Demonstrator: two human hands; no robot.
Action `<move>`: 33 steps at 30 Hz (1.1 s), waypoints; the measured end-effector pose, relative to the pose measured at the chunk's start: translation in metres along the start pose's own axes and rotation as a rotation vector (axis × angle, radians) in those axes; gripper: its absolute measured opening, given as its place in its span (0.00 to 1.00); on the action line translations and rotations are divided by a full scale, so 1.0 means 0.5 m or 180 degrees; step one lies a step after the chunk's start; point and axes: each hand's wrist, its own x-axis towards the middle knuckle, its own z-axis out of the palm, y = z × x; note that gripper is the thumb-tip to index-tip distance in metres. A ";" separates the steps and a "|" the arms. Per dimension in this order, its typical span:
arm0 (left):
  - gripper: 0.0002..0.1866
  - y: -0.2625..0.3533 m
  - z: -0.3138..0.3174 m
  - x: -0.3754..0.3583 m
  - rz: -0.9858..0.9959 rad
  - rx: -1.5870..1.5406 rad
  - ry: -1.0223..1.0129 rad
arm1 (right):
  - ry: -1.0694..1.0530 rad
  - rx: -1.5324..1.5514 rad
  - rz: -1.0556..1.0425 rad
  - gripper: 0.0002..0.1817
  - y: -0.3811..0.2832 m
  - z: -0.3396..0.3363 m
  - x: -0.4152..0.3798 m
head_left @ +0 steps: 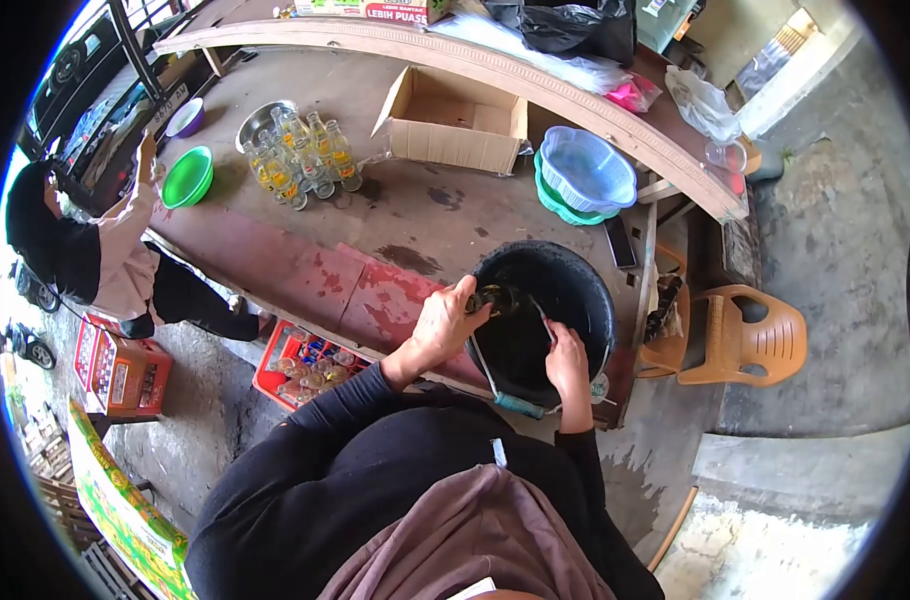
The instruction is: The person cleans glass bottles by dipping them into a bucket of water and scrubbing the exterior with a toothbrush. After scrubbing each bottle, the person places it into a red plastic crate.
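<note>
A black bucket (600,285) with a blue-green handle grip stands at the table's front edge, dark inside. My left hand (443,318) reaches over its left rim, fingers wrapped round a glass bottle (503,298) that lies tilted across the bucket's mouth. Inside the right part of the bucket is my right hand (567,358), closed on a thin stick-like thing (546,318) pointing up toward the bottle. I cannot tell what kind of tool it is. Several glass bottles (300,160) with yellow labels stand together farther back on the table.
Behind are an open cardboard box (458,142), a blue plastic basket (587,170), a green basin (187,178) and a phone (621,244). A red crate (273,382) of bottles sits below the table's front edge. A person (115,250) stands left; a tan chair (745,335) is right.
</note>
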 end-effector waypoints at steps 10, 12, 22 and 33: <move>0.18 -0.014 0.014 0.006 -0.0039 0.0062 0.0148 | 0.0318 0.0943 -0.0786 0.18 -0.097 -0.037 -0.043; 0.18 -0.018 0.018 0.006 0.0102 0.0044 0.0288 | 0.0281 0.0328 -0.0222 0.18 -0.063 -0.027 -0.021; 0.17 -0.004 0.007 0.011 0.0061 0.0129 -0.0038 | 0.0314 0.0396 -0.0449 0.20 -0.075 -0.028 -0.028; 0.15 0.002 0.003 0.005 0.0758 0.0449 -0.0300 | -0.0051 -0.0121 -0.0135 0.22 -0.081 -0.038 -0.026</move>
